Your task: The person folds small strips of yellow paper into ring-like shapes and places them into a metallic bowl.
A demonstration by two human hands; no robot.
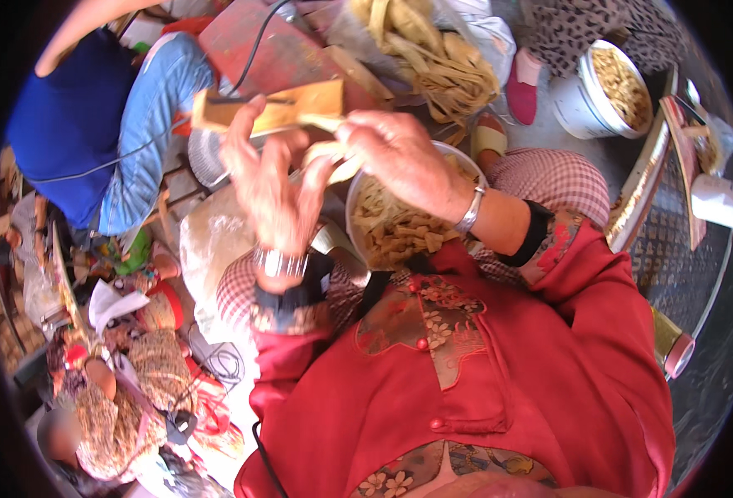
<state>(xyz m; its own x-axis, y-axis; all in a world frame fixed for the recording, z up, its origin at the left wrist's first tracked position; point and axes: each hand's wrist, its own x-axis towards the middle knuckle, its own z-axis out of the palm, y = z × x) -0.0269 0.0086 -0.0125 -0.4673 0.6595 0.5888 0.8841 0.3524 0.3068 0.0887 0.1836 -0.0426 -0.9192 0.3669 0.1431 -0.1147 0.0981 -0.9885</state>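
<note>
My right hand (403,162), with a silver bracelet at the wrist, pinches pale yellowish strips (344,171) between thumb and fingers. To its left is my left hand (273,187), blurred, fingers spread and thumb close to the strips; whether it grips them I cannot tell. Just beyond the hands sits a light wooden block (316,103) with a dark narrow bar, perhaps a blade, along its top. The tip of a strip reaches the block. Below my right hand stands a round white tub (352,218) holding short cut pieces (403,239) and paler strips.
A bundle of long pale strips (447,81) lies in plastic at the back, beside a red board (260,43). A white bucket (575,112) of cut pieces stands right. People sit at left, one in jeans (155,124). A black cable (254,56) crosses the board.
</note>
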